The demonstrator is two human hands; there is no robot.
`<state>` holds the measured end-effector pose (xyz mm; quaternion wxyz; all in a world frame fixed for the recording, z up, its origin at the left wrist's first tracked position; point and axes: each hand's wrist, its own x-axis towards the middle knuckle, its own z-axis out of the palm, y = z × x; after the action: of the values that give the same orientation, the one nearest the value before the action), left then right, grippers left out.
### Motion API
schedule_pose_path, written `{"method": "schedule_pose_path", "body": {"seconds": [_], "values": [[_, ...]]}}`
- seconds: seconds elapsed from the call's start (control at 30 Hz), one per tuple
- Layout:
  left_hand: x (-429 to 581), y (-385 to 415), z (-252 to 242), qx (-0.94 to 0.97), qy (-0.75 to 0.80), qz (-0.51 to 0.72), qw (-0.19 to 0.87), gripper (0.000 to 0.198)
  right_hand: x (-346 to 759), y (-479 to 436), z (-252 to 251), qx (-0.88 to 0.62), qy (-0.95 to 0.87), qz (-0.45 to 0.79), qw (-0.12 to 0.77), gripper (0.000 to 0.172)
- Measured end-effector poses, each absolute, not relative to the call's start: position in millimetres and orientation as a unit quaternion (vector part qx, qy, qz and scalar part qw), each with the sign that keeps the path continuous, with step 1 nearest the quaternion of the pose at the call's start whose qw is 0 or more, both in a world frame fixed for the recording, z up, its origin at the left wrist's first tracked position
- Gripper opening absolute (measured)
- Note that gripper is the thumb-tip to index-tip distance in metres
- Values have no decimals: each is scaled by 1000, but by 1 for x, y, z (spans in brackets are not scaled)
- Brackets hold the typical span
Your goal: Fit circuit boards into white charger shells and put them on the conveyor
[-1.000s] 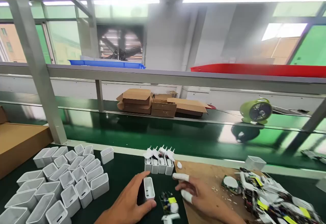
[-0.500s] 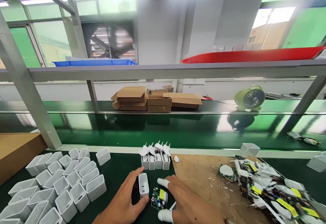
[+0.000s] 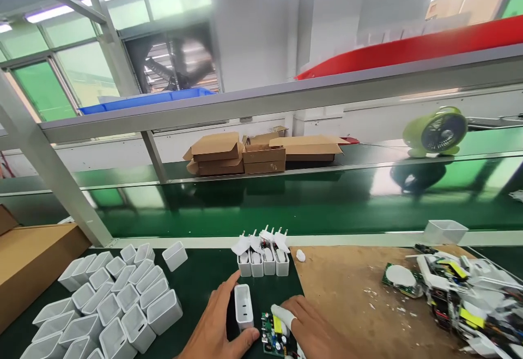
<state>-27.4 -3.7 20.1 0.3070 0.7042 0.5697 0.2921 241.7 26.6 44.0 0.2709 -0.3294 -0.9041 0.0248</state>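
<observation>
Head view: at six o'clock the left hand [image 3: 218, 323] pinches an upright white shell [image 3: 244, 305] between thumb and fingers. Just beside, at its three o'clock, the right hand [image 3: 312, 332] rests a capped fingertip on a circuit board [image 3: 274, 338]; I cannot tell whether it grips. Four plugs [image 3: 264, 258] stand at twelve o'clock.

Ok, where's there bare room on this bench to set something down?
The brown board is mostly bare between the right hand and the parts pile. A dark mat strip lies between the empty shells and the plug row. Those shells and the pile are crowded.
</observation>
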Motion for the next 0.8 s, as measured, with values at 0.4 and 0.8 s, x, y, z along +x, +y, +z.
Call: {"method": "schedule_pose_path", "body": {"seconds": [0.4, 0.8], "values": [[-18, -7, 14, 767, 452, 395, 225, 89, 230, 21, 60, -313, -852, -11, 420, 71], [-19, -7, 2, 758, 461, 405, 219, 88, 223, 19, 35, -272, -871, -32, 409, 67]]}}
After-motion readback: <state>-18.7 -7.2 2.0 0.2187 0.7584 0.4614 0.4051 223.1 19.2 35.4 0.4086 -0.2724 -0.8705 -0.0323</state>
